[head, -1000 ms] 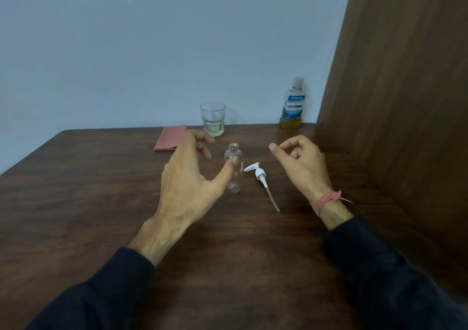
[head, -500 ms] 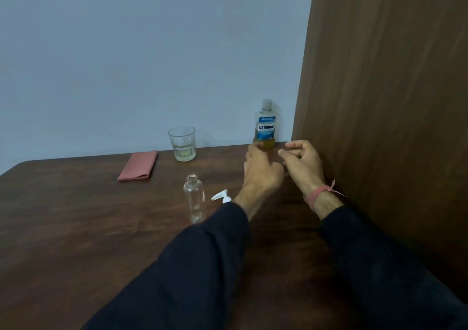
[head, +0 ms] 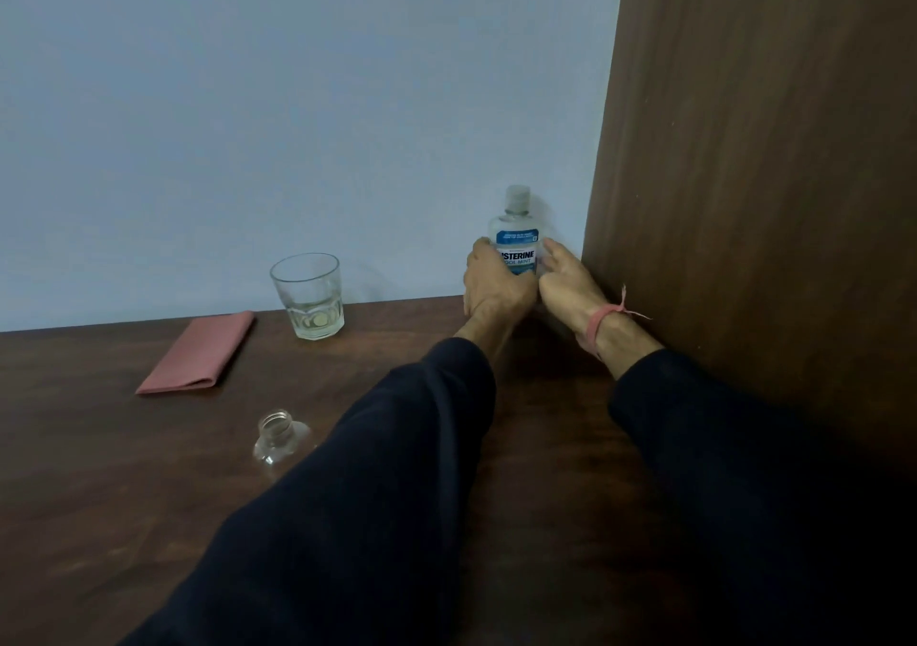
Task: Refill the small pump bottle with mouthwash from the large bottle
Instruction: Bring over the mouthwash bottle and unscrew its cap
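both hands (head: 496, 286) grip bottle (head: 516, 233), wooden table (head: 124, 472)

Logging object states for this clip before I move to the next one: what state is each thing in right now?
Large mouthwash bottle: upright at the table's far edge, cap on, gripped from both sides.
Left hand: grips the bottle's left side.
Right hand: holds its right side.
Small pump bottle: upright, mouth open, pump off.
Glass: upright, a little liquid inside.
Pink cloth: folded flat.

"LISTERINE COOL MINT", mouthwash bottle label (head: 516, 252)
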Demonstrator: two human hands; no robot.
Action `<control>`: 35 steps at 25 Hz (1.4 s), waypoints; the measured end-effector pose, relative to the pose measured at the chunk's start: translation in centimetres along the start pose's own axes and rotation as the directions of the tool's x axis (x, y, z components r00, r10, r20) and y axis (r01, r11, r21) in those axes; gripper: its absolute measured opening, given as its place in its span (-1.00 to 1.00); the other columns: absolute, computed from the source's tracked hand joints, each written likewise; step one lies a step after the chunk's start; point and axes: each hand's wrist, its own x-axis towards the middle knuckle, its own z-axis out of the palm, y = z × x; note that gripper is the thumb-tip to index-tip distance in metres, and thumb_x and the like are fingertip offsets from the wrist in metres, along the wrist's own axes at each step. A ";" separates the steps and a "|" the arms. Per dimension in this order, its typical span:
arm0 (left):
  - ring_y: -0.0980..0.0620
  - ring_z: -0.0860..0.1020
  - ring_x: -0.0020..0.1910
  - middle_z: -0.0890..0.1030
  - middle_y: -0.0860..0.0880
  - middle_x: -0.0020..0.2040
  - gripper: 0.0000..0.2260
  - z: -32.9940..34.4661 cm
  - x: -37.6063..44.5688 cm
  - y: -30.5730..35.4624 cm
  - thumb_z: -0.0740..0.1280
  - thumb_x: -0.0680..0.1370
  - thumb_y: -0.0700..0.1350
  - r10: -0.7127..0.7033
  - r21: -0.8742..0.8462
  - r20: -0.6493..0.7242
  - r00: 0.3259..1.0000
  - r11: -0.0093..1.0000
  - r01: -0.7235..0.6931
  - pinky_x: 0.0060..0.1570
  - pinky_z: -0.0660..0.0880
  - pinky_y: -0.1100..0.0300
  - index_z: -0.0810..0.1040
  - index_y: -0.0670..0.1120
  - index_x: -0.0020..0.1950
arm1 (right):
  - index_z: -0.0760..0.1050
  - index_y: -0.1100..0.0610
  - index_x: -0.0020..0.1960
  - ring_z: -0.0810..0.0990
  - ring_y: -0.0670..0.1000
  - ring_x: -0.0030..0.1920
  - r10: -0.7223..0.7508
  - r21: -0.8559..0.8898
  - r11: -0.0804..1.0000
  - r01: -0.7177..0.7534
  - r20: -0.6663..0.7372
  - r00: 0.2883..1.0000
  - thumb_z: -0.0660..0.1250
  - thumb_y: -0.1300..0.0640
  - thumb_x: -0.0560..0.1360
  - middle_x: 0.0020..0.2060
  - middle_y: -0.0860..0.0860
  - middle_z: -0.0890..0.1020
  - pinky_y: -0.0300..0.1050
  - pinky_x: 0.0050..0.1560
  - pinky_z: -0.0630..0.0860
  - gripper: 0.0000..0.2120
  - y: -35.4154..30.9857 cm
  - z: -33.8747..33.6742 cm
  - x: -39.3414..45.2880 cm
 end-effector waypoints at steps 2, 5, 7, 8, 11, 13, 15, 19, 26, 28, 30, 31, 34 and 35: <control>-0.17 0.65 0.40 0.68 -0.14 0.40 -0.55 0.0 0.5 -0.7 0.52 0.65 -0.08 0.008 0.096 0.027 1.000 0.995 -0.011 0.41 0.60 -0.11 0.51 -0.11 0.51 | 0.50 0.03 0.52 0.63 -0.01 0.39 -0.017 0.035 0.999 0.017 -0.011 1.000 0.19 0.39 0.68 0.32 -0.06 0.69 0.07 0.55 0.48 -0.50 0.9 0.4 0.7; -0.14 0.67 0.38 0.72 -0.10 0.38 -0.61 0.2 -0.9 -2.0 0.51 0.67 -0.07 0.037 0.150 0.043 0.998 0.988 -0.043 0.41 0.60 -0.10 0.61 -0.07 0.49 | 0.63 -0.02 0.34 0.70 -0.03 0.27 -0.030 0.000 1.000 0.031 -0.094 0.995 0.35 0.30 0.62 0.19 -0.09 0.76 0.10 0.43 0.59 -0.63 2.3 -0.1 -0.2; -0.08 0.69 0.36 0.74 -0.06 0.36 -0.57 -0.4 -3.0 -2.2 0.58 0.63 -0.04 0.050 0.099 0.072 0.996 0.993 -0.057 0.43 0.60 -0.10 0.65 -0.04 0.49 | 0.67 -0.07 0.24 0.72 -0.04 0.23 -0.027 -0.028 0.999 0.024 -0.096 0.995 0.44 0.22 0.59 0.13 -0.12 0.78 0.10 0.41 0.61 -0.71 3.1 -0.9 -2.0; -0.06 0.69 0.36 0.75 -0.04 0.35 -0.56 -0.9 -4.1 -2.2 0.60 0.62 -0.03 0.050 0.078 0.094 0.994 0.995 -0.057 0.44 0.60 -0.10 0.66 -0.03 0.48 | 0.69 -0.07 0.22 0.73 -0.03 0.22 -0.015 -0.026 1.000 0.012 -0.095 0.995 0.47 0.20 0.58 0.11 -0.11 0.79 0.09 0.40 0.61 -0.73 3.3 -1.4 -2.9; 0.00 0.68 0.37 0.75 0.00 0.36 -0.54 -2.8 -8.8 -2.1 0.61 0.61 -0.01 0.067 0.080 0.158 0.985 0.994 -0.081 0.47 0.59 -0.10 0.65 -0.01 0.50 | 0.74 -0.04 0.12 0.76 0.00 0.15 0.037 -0.065 0.997 -0.045 -0.118 0.992 0.46 0.21 0.55 0.09 -0.04 0.79 0.04 0.28 0.69 -0.78 3.1 -3.1 -6.5; 0.03 0.68 0.36 0.74 0.03 0.37 -0.51 -4.0 -12.7 -2.5 0.62 0.61 0.00 0.102 0.082 0.207 0.973 0.989 -0.121 0.47 0.59 -0.07 0.63 0.01 0.53 | 0.74 -0.02 0.11 0.77 0.02 0.10 0.063 -0.154 0.985 -0.081 -0.114 0.991 0.44 0.20 0.58 0.10 0.01 0.78 0.01 0.17 0.74 -0.81 2.4 -3.7 -9.3; 0.05 0.68 0.35 0.74 0.05 0.37 -0.49 -5.5 -16.5 -2.8 0.61 0.61 0.02 0.135 0.083 0.241 0.961 0.984 -0.159 0.45 0.60 -0.06 0.61 0.02 0.54 | 0.73 0.01 0.16 0.77 0.03 0.10 0.075 -0.203 0.975 -0.092 -0.090 0.993 0.44 0.19 0.59 0.10 0.00 0.77 0.02 0.14 0.75 -0.80 2.0 -3.7 -12.7; 0.08 0.71 0.25 0.77 0.07 0.30 -0.48 -9.3 -22.3 -3.6 0.63 0.58 0.10 0.215 0.184 0.290 0.932 0.943 -0.275 0.34 0.67 -0.03 0.64 0.03 0.51 | 0.67 -0.10 0.16 0.75 -0.02 0.17 0.061 -0.176 0.982 -0.062 -0.012 0.998 0.37 0.26 0.64 0.10 -0.08 0.77 -0.05 0.14 0.71 -0.72 1.6 -2.9 -20.3; 0.06 0.72 0.26 0.77 0.04 0.30 -0.44 -12.3 -25.5 -3.9 0.66 0.55 0.09 0.161 0.177 0.327 0.931 0.958 -0.228 0.38 0.65 -0.06 0.64 0.02 0.51 | 0.71 0.01 0.23 0.76 -0.08 0.19 -0.279 0.351 0.859 0.373 -0.291 0.915 0.48 -0.04 0.64 0.16 -0.05 0.79 -0.14 0.09 0.68 -0.78 -2.1 0.5 -27.7; 0.06 0.70 0.24 0.76 0.03 0.28 -0.44 -12.1 -25.3 -3.6 0.68 0.53 0.07 0.148 0.165 0.317 0.937 0.964 -0.208 0.37 0.65 -0.05 0.64 0.00 0.49 | 0.69 0.04 0.25 0.76 -0.08 0.19 -0.327 0.368 0.827 0.426 -0.302 0.896 0.62 -0.07 0.50 0.17 -0.02 0.78 -0.23 0.05 0.69 -0.62 -2.6 1.3 -27.6; 0.08 0.70 0.21 0.76 0.04 0.26 -0.44 -11.9 -24.8 -3.4 0.69 0.52 0.07 0.153 0.160 0.316 0.936 0.964 -0.212 0.36 0.66 -0.05 0.66 0.01 0.48 | 0.68 0.05 0.25 0.76 -0.05 0.22 -0.328 0.340 0.831 0.440 -0.339 0.882 0.70 -0.07 0.35 0.18 0.00 0.78 -0.23 0.08 0.69 -0.48 -2.8 1.5 -26.8; 0.09 0.70 0.19 0.77 0.05 0.23 -0.44 -11.8 -24.3 -3.3 0.70 0.50 0.07 0.161 0.162 0.309 0.937 0.962 -0.219 0.34 0.66 -0.05 0.67 0.01 0.46 | 0.67 0.07 0.24 0.76 -0.03 0.21 -0.321 0.339 0.833 0.438 -0.348 0.881 0.72 -0.05 0.31 0.16 0.01 0.79 -0.22 0.07 0.70 -0.44 -2.8 1.4 -26.0; 0.09 0.72 0.18 0.78 0.07 0.21 -0.44 -11.4 -22.5 -3.2 0.73 0.47 0.06 0.165 0.143 0.282 0.945 0.967 -0.212 0.33 0.68 -0.05 0.69 0.02 0.43 | 0.67 0.13 0.22 0.79 0.01 0.14 -0.308 0.353 0.830 0.431 -0.355 0.883 0.75 0.05 0.26 0.10 0.03 0.80 -0.22 -0.01 0.71 -0.42 -3.2 1.1 -23.3; 0.09 0.73 0.21 0.78 0.07 0.23 -0.43 -11.2 -22.0 -3.4 0.73 0.47 0.06 0.156 0.135 0.282 0.947 0.970 -0.200 0.35 0.67 -0.05 0.68 0.02 0.44 | 0.67 0.13 0.21 0.80 0.02 0.13 -0.305 0.362 0.828 0.429 -0.350 0.885 0.76 0.06 0.25 0.09 0.03 0.81 -0.22 -0.02 0.71 -0.41 -3.2 1.0 -22.5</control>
